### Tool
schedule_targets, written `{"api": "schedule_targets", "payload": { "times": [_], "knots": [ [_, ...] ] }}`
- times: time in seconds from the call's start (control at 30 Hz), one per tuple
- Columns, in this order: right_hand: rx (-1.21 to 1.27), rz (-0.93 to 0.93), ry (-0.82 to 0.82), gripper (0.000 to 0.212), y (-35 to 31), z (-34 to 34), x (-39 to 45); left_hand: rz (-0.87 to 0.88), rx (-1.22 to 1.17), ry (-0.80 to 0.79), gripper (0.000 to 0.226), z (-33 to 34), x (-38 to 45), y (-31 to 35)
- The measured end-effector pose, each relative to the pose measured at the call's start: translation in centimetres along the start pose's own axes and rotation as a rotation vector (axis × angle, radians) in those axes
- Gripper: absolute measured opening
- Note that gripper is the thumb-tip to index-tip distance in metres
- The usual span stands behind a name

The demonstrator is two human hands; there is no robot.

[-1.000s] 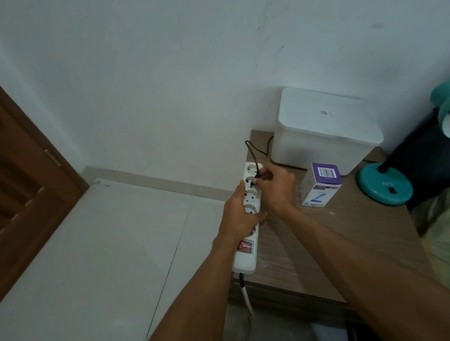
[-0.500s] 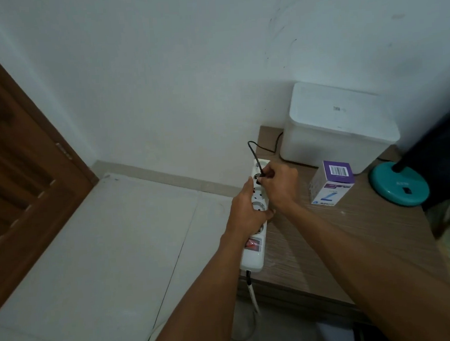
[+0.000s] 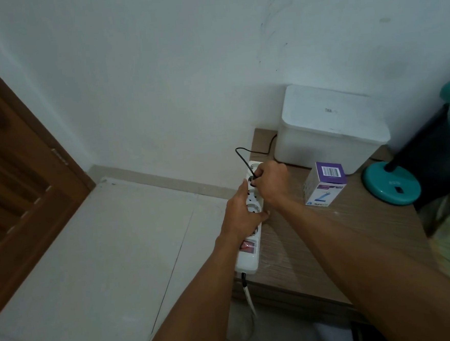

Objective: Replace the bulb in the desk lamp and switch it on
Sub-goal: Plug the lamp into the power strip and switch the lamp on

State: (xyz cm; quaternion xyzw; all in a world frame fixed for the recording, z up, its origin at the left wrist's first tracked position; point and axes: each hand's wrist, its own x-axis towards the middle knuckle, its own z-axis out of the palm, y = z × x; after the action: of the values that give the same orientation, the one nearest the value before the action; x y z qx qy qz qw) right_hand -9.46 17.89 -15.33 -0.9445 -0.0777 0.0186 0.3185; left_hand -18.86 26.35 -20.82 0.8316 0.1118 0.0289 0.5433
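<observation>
At the left edge of the wooden table (image 3: 356, 241), in the head view, a white power strip (image 3: 250, 237) lies lengthwise. The left hand (image 3: 241, 213) wraps around the strip's middle, fingers curled over its right side, pressing it down. Just beyond it, the right hand (image 3: 271, 184) pinches a black plug (image 3: 251, 181) at one of the strip's far sockets; whether the plug sits fully in cannot be told. A black cord (image 3: 244, 155) loops up from the plug and runs back behind a white lidded box (image 3: 330, 128). To the right of the right hand stands a purple and white bulb box (image 3: 325, 186), upright. Further right sits the teal desk lamp (image 3: 391, 185), its round base on the table and its shade cut off at the frame's edge.
</observation>
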Motion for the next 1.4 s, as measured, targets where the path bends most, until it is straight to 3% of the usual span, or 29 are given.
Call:
{"api": "schedule_targets", "payload": {
  "times": [0.07,0.13,0.27,0.37,0.47,0.6,0.73,0.9,1.07,1.4],
  "knots": [
    [0.063,-0.002,-0.026,0.008,0.3,-0.6,-0.5,-0.015,0.019,-0.003,0.102,-0.2,-0.1,0.3],
    [0.118,-0.010,-0.026,0.021,0.8,-1.6,-2.2,-0.011,0.035,0.004,0.095,-0.3,-0.1,0.3],
    [0.093,-0.044,-0.016,0.026,3.4,-3.1,-7.1,0.043,0.167,0.032,0.084,-0.3,-0.6,0.9],
    [-0.003,-0.014,-0.020,0.032,7.0,-4.3,-9.7,0.194,0.464,0.117,0.088,0.1,-1.5,2.3],
    [-0.072,0.032,0.008,0.030,10.3,-6.4,-11.9,0.406,0.654,0.173,0.075,1.9,-3.0,3.8],
    [-0.089,0.143,0.093,0.031,14.5,-9.8,-13.8,0.443,0.547,-0.085,0.065,6.7,-6.9,6.3],
    [-0.122,0.178,0.216,0.037,18.7,-13.2,-14.1,0.536,0.548,-0.233,0.057,12.8,-7.8,7.7],
    [-0.191,0.133,0.274,0.033,24.1,-15.9,-12.4,0.539,0.524,-0.291,0.055,18.6,-5.2,10.3],
    [-0.301,0.070,0.215,0.051,27.4,-16.5,-9.0,0.531,0.570,-0.344,0.066,23.0,0.2,11.9],
    [-0.299,-0.059,0.261,0.054,31.6,-14.9,-3.9,0.631,0.651,-0.393,0.072,25.7,7.4,10.4]
  ]
}}
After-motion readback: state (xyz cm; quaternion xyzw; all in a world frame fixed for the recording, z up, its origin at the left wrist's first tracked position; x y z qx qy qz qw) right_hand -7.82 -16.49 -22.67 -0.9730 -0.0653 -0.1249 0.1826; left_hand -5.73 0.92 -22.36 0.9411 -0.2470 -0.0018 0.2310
